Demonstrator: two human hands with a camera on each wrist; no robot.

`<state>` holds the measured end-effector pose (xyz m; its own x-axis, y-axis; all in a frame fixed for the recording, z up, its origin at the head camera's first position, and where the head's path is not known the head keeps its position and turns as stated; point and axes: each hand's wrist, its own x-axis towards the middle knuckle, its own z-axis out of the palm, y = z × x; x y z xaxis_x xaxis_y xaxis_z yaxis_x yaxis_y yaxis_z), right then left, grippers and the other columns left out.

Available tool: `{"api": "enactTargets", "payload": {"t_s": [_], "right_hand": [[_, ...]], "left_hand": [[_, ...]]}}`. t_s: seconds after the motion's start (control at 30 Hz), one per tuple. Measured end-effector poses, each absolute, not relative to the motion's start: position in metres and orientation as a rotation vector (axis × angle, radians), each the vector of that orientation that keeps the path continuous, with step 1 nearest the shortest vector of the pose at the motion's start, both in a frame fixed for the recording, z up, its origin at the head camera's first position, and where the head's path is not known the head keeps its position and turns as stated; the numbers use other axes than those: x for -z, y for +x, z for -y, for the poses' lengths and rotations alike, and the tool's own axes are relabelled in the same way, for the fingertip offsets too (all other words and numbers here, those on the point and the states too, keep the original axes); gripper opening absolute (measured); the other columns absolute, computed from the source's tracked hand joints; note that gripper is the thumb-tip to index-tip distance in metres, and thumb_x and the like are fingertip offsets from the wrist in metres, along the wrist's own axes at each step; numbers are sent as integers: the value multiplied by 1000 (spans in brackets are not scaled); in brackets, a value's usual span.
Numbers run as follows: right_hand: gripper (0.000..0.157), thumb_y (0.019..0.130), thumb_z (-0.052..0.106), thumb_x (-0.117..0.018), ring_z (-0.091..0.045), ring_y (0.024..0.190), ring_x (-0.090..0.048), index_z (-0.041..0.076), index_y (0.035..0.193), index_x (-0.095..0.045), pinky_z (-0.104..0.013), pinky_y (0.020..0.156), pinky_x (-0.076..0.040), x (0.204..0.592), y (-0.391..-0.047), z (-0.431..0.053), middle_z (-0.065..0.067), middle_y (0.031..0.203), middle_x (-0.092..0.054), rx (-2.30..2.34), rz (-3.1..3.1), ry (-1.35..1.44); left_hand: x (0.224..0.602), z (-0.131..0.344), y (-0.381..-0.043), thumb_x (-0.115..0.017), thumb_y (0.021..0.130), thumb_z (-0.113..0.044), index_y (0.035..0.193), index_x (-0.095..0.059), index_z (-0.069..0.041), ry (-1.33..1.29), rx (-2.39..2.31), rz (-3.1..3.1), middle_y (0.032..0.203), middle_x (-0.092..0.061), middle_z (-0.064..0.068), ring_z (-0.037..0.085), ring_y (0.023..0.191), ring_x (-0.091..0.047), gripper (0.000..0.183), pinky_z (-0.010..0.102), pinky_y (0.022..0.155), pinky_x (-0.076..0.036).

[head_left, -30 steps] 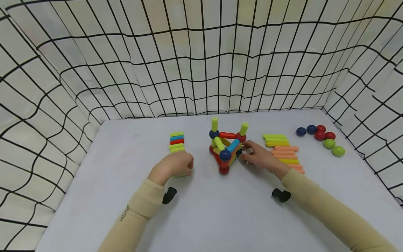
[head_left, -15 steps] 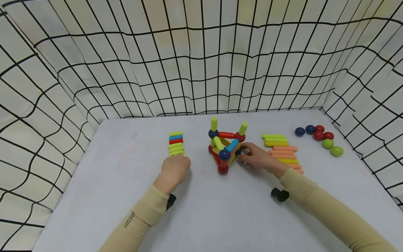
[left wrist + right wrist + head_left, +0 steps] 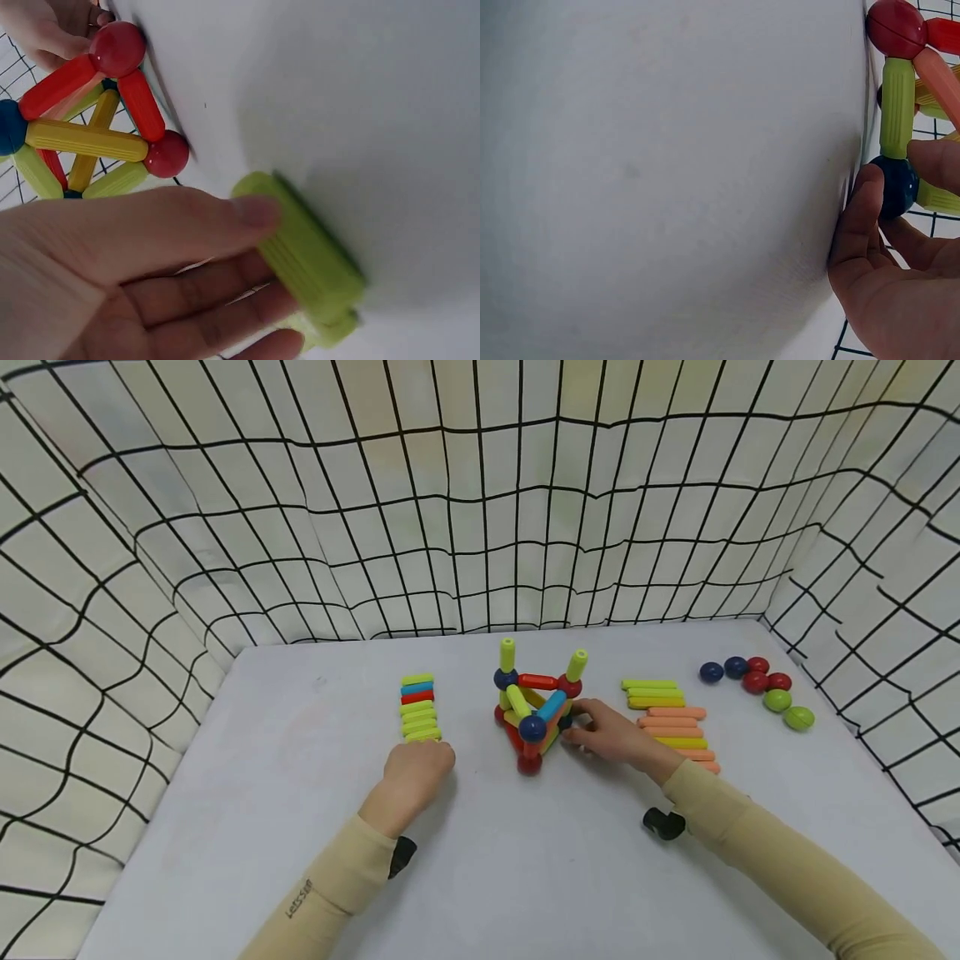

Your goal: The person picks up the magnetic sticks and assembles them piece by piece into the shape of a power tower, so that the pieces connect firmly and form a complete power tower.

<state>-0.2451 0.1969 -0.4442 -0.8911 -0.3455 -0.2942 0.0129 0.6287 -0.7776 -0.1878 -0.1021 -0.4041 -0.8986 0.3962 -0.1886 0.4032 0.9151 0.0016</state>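
In the left wrist view my left hand [image 3: 172, 277] pinches a green magnetic stick [image 3: 311, 255], thumb on top and fingers beneath, with a second green piece [image 3: 330, 330] close behind it. From the head view, that hand [image 3: 416, 777] is at the near end of a row of short sticks [image 3: 418, 718]. My right hand [image 3: 615, 735] steadies a framework of magnetic sticks and balls [image 3: 536, 727] at the table's middle. Its fingers close round a dark blue ball [image 3: 896, 187] low on the framework's right side. Two green sticks [image 3: 507, 656] stand up from the top.
Right of the framework lie green and yellow sticks [image 3: 652, 693] and orange sticks [image 3: 675, 722]. Blue, red and green balls [image 3: 756, 682] sit further right. Black netting [image 3: 487, 527] over white walls rises around the back and sides of the white table [image 3: 525, 885].
My left hand has shifted, then drawn slightly back toward me, showing more of the stick row's near end. The right hand stays at the framework's blue ball.
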Motion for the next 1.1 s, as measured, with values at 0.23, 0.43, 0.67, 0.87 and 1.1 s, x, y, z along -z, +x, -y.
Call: {"api": "enactTargets", "payload": {"t_s": [0.23, 0.43, 0.67, 0.87, 1.1], "right_hand": [[58, 96, 25, -61, -25, 97, -58, 4, 145, -38, -30, 76, -54, 444, -245, -198, -18, 141, -43, 1152, -2452, -236], [59, 96, 25, -61, -24, 97, -58, 5, 146, -37, -30, 77, -54, 446, -244, -197, -16, 140, -44, 1144, -2456, -220], [58, 96, 25, -61, -24, 97, -58, 5, 145, -38, -30, 77, -54, 448, -244, -198, -17, 141, -43, 1137, -2469, -232], [58, 96, 24, -62, -23, 93, -59, 5, 145, -38, -30, 75, -54, 450, -245, -196, -17, 139, -45, 1154, -2468, -241], [59, 96, 27, -62, -23, 96, -59, 7, 147, -38, -31, 78, -54, 446, -244, -195, -16, 141, -45, 1143, -2460, -210]], "left_hand": [[415, 103, -203, -71, 88, -7, 106, -64, -3, 486, -967, -2799, 98, -65, 7, 18, 82, -62, 19, 32, 71, -55], [412, 95, -212, -67, 91, -7, 128, -59, -5, 392, -1692, -2426, 120, -63, 9, 21, 106, -64, 38, 30, 84, -55], [396, 68, -208, -68, 93, -12, 126, -60, -9, 553, -1979, -2207, 121, -63, 7, 21, 114, -59, 35, 31, 93, -52], [397, 50, -208, -68, 93, -15, 125, -62, -11, 708, -1809, -2358, 116, -65, 3, 17, 106, -61, 32, 39, 92, -51], [407, 48, -210, -72, 90, -14, 120, -62, -9, 828, -1741, -2493, 115, -64, 3, 16, 103, -60, 33, 44, 88, -53]]}}
